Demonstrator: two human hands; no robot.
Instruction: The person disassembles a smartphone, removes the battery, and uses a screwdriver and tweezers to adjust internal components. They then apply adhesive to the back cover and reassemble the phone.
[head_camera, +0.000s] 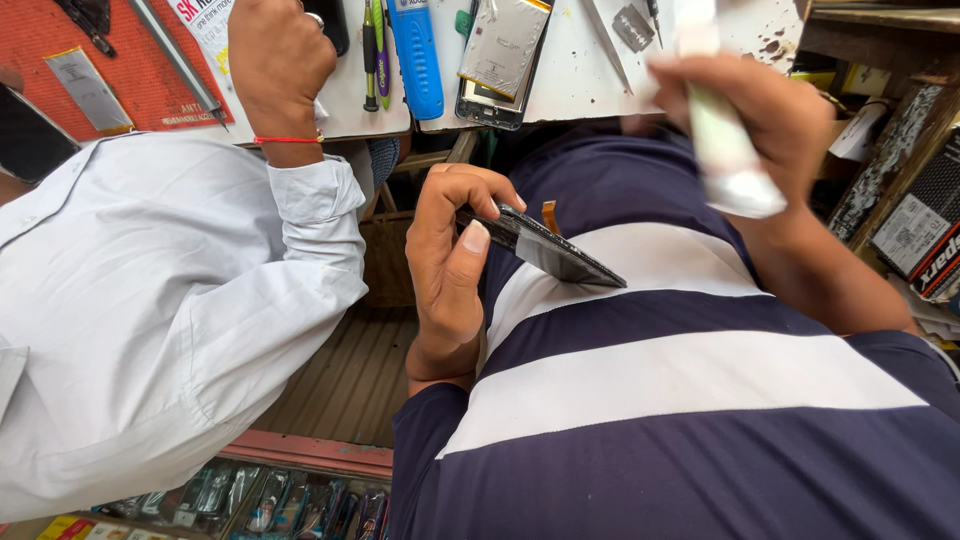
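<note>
The left hand (447, 262) pinched a flat black phone screen panel (545, 247) with an orange flex strip against the striped shirt; the right hand (757, 112) — blurred — gripped a pale tube (722, 140); an opened phone body (500, 60) lay on the white desk (560, 90) — reassembly seemingly unfinished.

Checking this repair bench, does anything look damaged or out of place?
The dark panel in the left hand is a bare part, orange ribbon sticking out. On the white table an opened phone lies with its plate lifted askew.

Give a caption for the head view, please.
Left hand holds a dark phone screen; right hand holds a blurred white object.
</note>
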